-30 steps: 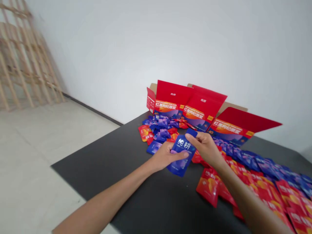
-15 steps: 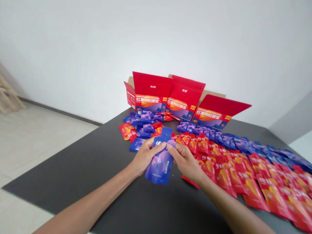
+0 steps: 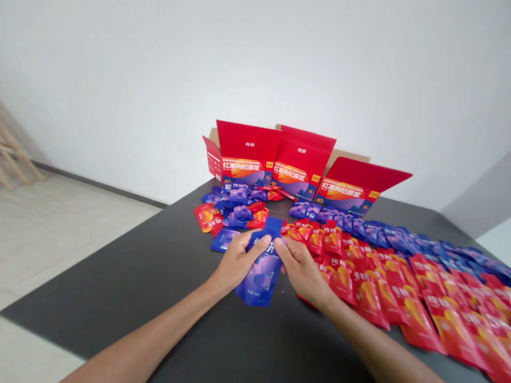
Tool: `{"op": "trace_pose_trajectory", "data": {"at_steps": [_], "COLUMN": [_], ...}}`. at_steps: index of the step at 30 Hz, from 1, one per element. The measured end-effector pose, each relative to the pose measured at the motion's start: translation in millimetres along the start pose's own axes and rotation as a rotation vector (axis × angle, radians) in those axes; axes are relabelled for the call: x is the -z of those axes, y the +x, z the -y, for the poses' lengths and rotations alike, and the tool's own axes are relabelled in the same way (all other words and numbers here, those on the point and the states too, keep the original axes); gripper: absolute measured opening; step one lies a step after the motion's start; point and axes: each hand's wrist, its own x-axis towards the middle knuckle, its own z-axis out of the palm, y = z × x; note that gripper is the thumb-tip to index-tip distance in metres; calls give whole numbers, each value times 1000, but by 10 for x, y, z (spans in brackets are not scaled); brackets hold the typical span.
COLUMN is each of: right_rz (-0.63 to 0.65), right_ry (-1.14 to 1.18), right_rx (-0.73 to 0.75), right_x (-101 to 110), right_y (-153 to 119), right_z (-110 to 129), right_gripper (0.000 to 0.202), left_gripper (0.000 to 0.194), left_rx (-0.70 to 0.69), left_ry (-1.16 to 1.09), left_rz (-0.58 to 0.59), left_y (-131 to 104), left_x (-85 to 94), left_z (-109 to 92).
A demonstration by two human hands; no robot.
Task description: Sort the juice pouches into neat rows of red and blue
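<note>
A blue-purple drink pouch [image 3: 260, 279] is held up over the table, its narrow neck pointing away from me. My left hand [image 3: 240, 259] grips its left edge, thumb across the front. On the other edge, my right hand [image 3: 300, 261] pinches it near the neck with the thumb on top. The fingers behind the pouch are hidden. Just beyond my hands lies a loose pile of blue pouches [image 3: 238, 196] with a few red ones mixed in. Rows of red pouches [image 3: 369, 298] lie overlapping to the right of my right hand.
Three red cartons [image 3: 249, 159] with raised flaps stand at the back of the dark table [image 3: 131, 276], near the white wall. A long row of blue pouches [image 3: 399, 239] runs behind the red ones. Something wooden [image 3: 14, 149] stands on the floor at far left.
Both hands have dipped slightly with the blue pouch, which is tilted a little more toward me at its lower end. The grip stays with both hands.
</note>
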Motion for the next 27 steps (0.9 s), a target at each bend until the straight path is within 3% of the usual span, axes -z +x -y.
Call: {"op": "trace_pose_trajectory", "data": {"at_steps": [5,8,13,19,27], "right_rz": [-187,-259,-90,-101,-27], "right_ry": [24,41,103,129,251], "right_rx": [-9,-64,-74,-17,-61], "right_x": [-34,-23,8,-70,-29], "right_y": [-45,-47,-9,-44,5], "right_z": [-71,-94,-131,-178,-67], "right_gripper": [39,42,43,33,31], "left_gripper": [30,32,35,36,37], "left_rx": [100,96,59,-15,-159], "left_ry": [-212,-230,-197,-27,183], "left_rz": [213,254,161,66,3], "left_y": [-31,-55,-45,-4,-12], "left_x": [-24,-32,-44,-7,45], "left_z": [8,20,30,59,54]}}
